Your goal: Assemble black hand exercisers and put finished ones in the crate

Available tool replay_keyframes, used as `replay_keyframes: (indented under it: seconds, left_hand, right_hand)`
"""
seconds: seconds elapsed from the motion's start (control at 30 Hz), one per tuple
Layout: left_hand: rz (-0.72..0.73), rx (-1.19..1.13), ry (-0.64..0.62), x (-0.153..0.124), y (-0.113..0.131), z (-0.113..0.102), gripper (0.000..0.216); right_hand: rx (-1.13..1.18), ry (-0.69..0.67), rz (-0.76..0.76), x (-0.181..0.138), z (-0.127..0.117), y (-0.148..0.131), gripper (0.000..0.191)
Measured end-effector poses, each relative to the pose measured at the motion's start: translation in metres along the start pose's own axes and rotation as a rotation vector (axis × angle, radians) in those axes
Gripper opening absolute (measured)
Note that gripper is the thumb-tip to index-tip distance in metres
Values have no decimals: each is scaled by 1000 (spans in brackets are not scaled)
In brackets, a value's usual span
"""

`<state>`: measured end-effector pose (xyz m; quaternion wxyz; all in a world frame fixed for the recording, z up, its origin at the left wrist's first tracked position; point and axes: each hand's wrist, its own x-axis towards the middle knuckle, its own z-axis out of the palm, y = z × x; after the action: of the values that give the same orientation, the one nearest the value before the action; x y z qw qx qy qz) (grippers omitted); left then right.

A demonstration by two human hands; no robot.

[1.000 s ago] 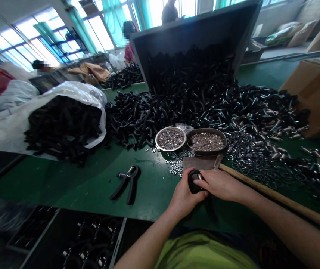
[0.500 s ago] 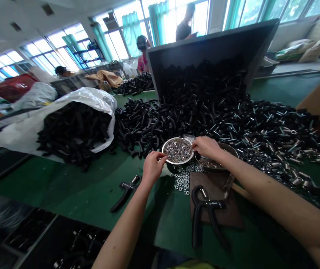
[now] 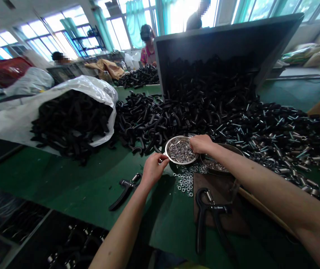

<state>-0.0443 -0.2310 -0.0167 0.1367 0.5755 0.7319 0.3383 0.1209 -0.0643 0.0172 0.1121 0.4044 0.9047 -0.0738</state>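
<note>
My left hand (image 3: pixel 154 166) is closed in a pinch at the left rim of a round metal bowl (image 3: pixel 167 160) of small metal parts; what it pinches is too small to make out. The fingers of my right hand (image 3: pixel 200 144) are bunched at the bowl's right side, over the parts, their tips hidden. Under my right forearm sits a second round tin (image 3: pixel 218 172). Loose nuts (image 3: pixel 186 181) lie scattered in front of the bowl. A hand grip (image 3: pixel 201 220) with a spring rests partly on a brown board (image 3: pixel 236 220), and another hand grip (image 3: pixel 124 192) lies beside my left forearm.
Black handles spill from a large grey bin (image 3: pixel 227 41) at the back. A white bag (image 3: pixel 14 127) of black handles lies at left. Springs and bolts (image 3: pixel 294 149) are heaped at right. Several people are in the background, one person (image 3: pixel 148 52) near the windows.
My right hand has moved lower, its fingers now over the parts in the bowl. My left hand stays pinched by the rim. The whole view has shifted slightly.
</note>
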Motion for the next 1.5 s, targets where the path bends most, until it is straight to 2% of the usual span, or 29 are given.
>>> replay_keyframes:
  seconds: [0.17,0.33,0.47,0.53,0.6,0.7,0.83,1.0,1.13,1.4,1.5]
  left_hand:
    - [58,41,0,10,10,6,10]
    - [135,150,-82,25,22,19,10]
    - [109,202,-126,32,22,22,10]
    - [73,232,-132,32,22,21,12]
    - [35,264,-148,31,22,20,13]
    - [-14,308,-193,31,27,22,14]
    - [-83,358,-233,36,36,28,13]
    - [-149,367,-260,44,48,31,10]
    - [-162,297,-252,47,47,30,5]
    - [-131,-93,-220,37,28,21,11]
    - [-191,-530,-269,21,28,16,8]
  right_hand:
    - [176,24,-12,-7,-9,5,10]
    - [501,73,-75,-41,-8,13,11]
    - [1054,137,-101,-79,10,16,10]
    - [1253,141,-71,-96,21,18,14]
    - [1232,139,-37,-110,31,20,17]
    - [1061,149,-7,-126,42,21,18]
    - [916,222,-22,-140,47,17,16]
    - [902,256,-49,-149,49,13,16]
    - [951,285,-29,-153,54,15,17]
    - [1004,302,60,-168,61,19,16]
    - [992,281,15,-169,66,16,16]
